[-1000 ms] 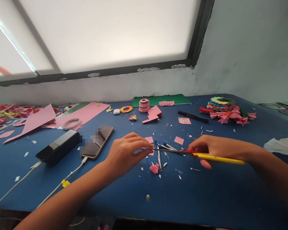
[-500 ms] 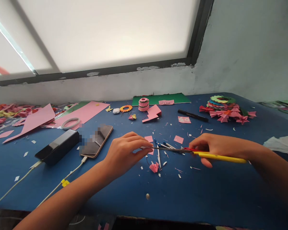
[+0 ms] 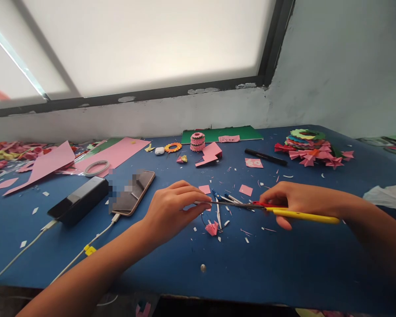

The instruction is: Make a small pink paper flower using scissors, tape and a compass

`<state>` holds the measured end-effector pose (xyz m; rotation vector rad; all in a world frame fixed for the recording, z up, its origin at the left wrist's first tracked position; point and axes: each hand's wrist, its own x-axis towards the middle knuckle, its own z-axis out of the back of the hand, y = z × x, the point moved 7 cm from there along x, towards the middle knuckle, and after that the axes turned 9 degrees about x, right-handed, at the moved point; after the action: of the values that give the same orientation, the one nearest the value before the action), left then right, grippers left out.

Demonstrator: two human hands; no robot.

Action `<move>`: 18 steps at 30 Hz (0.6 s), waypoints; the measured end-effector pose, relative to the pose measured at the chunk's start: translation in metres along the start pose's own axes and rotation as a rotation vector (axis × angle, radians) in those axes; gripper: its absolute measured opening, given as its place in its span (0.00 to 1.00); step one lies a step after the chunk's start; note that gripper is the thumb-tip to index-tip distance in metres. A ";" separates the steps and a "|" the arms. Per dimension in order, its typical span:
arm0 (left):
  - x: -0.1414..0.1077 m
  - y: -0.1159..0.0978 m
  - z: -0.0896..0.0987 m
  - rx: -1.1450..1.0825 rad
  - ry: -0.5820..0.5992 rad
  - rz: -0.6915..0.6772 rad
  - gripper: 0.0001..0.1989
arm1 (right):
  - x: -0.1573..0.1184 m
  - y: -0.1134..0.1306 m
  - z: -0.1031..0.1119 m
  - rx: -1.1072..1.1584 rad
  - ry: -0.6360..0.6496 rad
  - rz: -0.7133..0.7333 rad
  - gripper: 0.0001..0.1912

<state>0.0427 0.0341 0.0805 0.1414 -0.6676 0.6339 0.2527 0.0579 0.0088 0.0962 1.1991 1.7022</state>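
Head view: the right hand (image 3: 292, 200) is closed around the yellow-and-red handles of the scissors (image 3: 267, 209), blades pointing left just above the blue table (image 3: 284, 264). The left hand (image 3: 173, 209) has its fingers pinched together at the blade tips — whether they grip a paper scrap there, I cannot tell. The risk looks plain: fingertips that near the edge could get nicked if the blades snap shut. A small pink folded piece (image 3: 212, 228) lies just below — a slip could knock it.

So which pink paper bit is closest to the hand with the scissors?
The small flat pink paper square, just beyond the right hand. The folded pink scrap and the other square lie nearer the left hand.
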 end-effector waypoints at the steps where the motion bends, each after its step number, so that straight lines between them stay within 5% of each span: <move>1: 0.000 0.000 0.000 -0.001 0.002 0.001 0.03 | 0.000 0.000 0.000 -0.001 0.002 0.001 0.06; 18: 0.001 -0.003 0.002 -0.007 -0.010 -0.005 0.02 | -0.002 0.008 -0.002 -0.034 0.010 0.010 0.02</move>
<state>0.0440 0.0314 0.0830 0.1399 -0.6785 0.6267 0.2472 0.0551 0.0152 0.0728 1.1786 1.7328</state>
